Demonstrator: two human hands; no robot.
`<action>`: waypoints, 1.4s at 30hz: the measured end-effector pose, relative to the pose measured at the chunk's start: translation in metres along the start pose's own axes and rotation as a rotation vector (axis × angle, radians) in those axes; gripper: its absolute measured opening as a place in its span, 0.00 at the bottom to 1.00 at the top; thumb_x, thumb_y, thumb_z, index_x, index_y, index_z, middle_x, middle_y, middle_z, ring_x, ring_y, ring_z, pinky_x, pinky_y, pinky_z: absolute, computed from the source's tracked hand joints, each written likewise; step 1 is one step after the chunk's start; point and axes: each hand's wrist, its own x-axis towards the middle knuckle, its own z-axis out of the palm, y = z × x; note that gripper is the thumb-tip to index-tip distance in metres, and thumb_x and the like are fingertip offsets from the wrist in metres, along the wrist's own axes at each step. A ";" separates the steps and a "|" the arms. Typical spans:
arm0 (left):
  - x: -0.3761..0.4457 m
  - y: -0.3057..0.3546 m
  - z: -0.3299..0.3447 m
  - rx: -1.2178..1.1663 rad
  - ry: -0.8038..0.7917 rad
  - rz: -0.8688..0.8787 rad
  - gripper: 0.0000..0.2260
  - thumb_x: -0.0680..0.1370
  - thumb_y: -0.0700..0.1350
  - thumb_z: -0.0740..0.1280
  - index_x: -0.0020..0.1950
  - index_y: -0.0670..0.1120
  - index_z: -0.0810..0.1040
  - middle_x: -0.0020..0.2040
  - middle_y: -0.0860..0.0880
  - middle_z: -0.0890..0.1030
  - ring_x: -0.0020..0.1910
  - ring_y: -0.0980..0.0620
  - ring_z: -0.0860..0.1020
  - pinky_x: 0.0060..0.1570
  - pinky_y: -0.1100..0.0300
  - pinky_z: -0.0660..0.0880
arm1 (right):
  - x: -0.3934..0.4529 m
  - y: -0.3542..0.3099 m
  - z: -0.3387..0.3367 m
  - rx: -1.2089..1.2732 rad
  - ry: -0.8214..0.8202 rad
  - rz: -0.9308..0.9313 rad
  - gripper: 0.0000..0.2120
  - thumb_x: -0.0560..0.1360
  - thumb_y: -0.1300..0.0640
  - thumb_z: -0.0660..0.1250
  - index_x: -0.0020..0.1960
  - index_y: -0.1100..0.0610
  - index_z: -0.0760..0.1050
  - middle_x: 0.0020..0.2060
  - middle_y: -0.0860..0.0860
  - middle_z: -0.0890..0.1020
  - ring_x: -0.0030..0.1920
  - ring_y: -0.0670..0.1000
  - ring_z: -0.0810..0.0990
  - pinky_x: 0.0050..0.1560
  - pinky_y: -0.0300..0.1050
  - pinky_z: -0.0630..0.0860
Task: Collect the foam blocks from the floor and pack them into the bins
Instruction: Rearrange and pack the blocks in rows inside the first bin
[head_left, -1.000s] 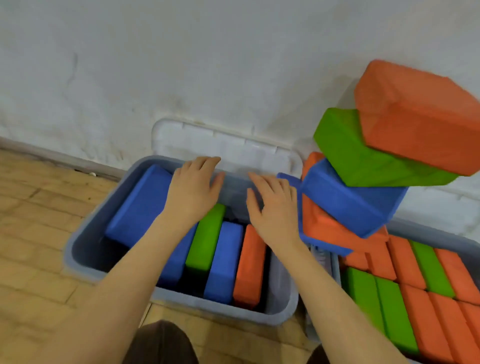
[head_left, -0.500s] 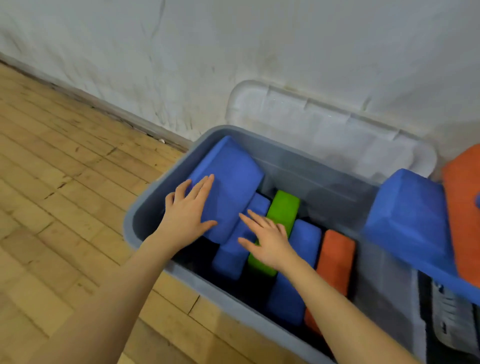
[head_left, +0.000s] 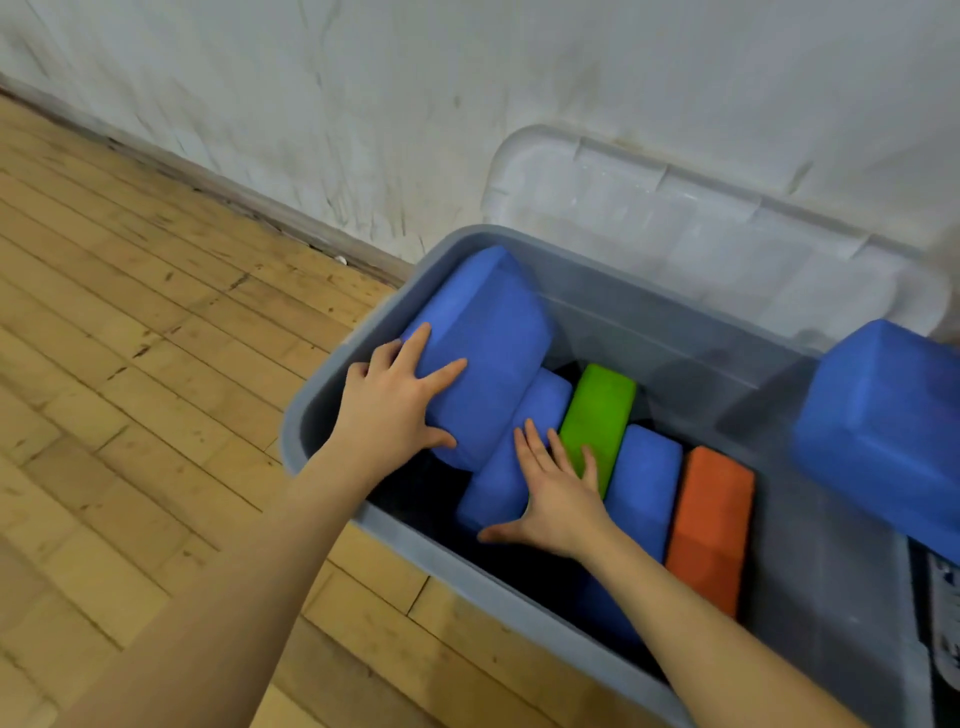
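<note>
Your two hands are inside the grey plastic bin (head_left: 332, 410). Your right hand (head_left: 558, 496) lies flat, fingers straight, across an upright blue foam block (head_left: 498, 478) and a green one (head_left: 597, 421); beside them stand one more blue block (head_left: 641, 478) and one orange block (head_left: 711, 525). Your left hand (head_left: 389, 410) presses spread fingers on a tilted blue block (head_left: 488, 343) at the bin's left end. A sixth rounded block, blue (head_left: 883, 426), overhangs the bin's right end. Behind the bin leans its translucent lid (head_left: 675, 218).
</note>
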 end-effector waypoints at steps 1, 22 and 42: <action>-0.001 0.001 -0.001 0.012 0.040 0.024 0.42 0.60 0.59 0.78 0.71 0.57 0.67 0.75 0.43 0.61 0.67 0.37 0.66 0.54 0.42 0.70 | 0.000 -0.001 0.000 -0.030 0.014 0.001 0.60 0.60 0.23 0.63 0.77 0.51 0.36 0.76 0.47 0.37 0.76 0.53 0.37 0.71 0.59 0.36; 0.015 0.014 0.022 0.034 0.062 0.137 0.34 0.70 0.54 0.73 0.73 0.52 0.65 0.70 0.39 0.68 0.47 0.38 0.79 0.42 0.47 0.76 | 0.005 0.008 -0.015 0.057 0.419 -0.042 0.38 0.71 0.29 0.41 0.75 0.46 0.59 0.76 0.53 0.58 0.75 0.58 0.57 0.68 0.51 0.34; 0.027 0.017 0.020 -0.203 -0.167 0.095 0.34 0.71 0.65 0.35 0.77 0.58 0.51 0.78 0.53 0.46 0.73 0.49 0.59 0.71 0.44 0.52 | 0.012 0.004 -0.053 0.295 0.806 0.078 0.19 0.75 0.44 0.60 0.61 0.52 0.74 0.61 0.59 0.71 0.57 0.60 0.74 0.51 0.56 0.77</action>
